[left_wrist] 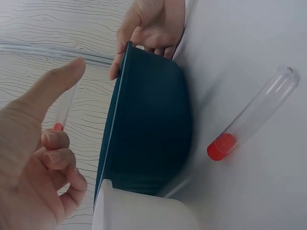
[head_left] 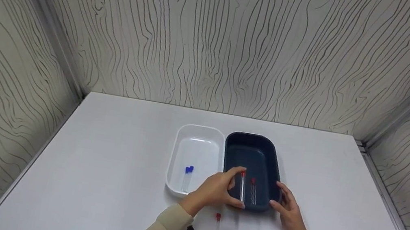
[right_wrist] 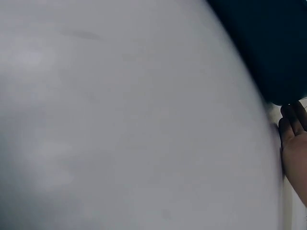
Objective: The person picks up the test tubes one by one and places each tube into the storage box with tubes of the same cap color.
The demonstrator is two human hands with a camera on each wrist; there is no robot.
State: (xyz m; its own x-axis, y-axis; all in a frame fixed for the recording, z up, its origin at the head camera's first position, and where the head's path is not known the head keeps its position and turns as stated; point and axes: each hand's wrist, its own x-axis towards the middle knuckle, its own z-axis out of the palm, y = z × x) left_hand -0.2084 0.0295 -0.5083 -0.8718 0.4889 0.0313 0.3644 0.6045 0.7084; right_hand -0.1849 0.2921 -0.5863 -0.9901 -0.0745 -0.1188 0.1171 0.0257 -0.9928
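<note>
My left hand [head_left: 216,188] is over the near part of a dark blue tray [head_left: 242,141]. Between its thumb and index finger it holds a clear red-capped test tube [head_left: 242,187] lengthwise, cap end away from me. Beside that tube, another red-capped test tube [head_left: 253,190] lies inside the tray. My right hand [head_left: 291,217] holds the tray's near right corner, thumb and fingers at the rim; the right wrist view shows its fingers [right_wrist: 290,117] against the tray's underside. A third red-capped test tube [head_left: 217,228] lies on the table in front, also large in the left wrist view.
A white tray [head_left: 180,140] stands against the dark blue tray's left side, with two blue-capped test tubes [head_left: 187,178] in it. Both trays rest on a white table [head_left: 121,151], enclosed by wood-grain patterned panels [head_left: 216,42] at the back and sides.
</note>
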